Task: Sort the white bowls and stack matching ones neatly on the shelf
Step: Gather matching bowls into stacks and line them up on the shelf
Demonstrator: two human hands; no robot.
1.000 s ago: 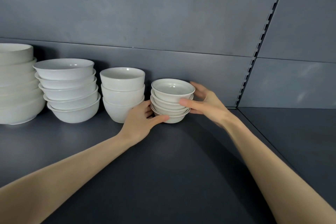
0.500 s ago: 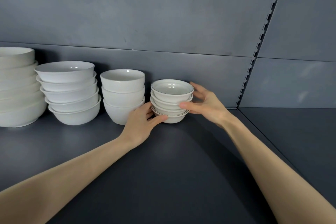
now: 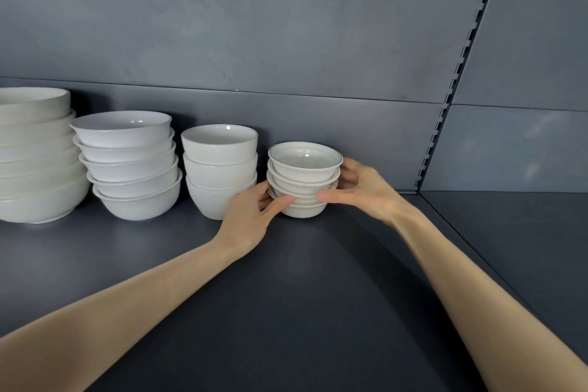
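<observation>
Grey shelf [image 3: 318, 312] carries four white stacks along the far wall, sizes descending left to right. Far left: largest bowls [image 3: 35, 162] (partly cut off by the frame). Next: five wide bowls [image 3: 130, 169], then three deep bowls [image 3: 219, 169]. Rightmost: small rimmed bowls [image 3: 304, 169], standing on the shelf, my left hand [image 3: 251, 216] and right hand [image 3: 366, 191] gripping them from opposite sides.

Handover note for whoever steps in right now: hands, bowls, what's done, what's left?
Left hand grips the small bowl stack low on its left side; right hand grips it from the right.
Four stacks line the back of the shelf: largest bowls, wide bowls, deep bowls, then the small stack.
Done: every visible bowl sits in a matching stack.
Left: probably straighten the small stack and let go.
</observation>
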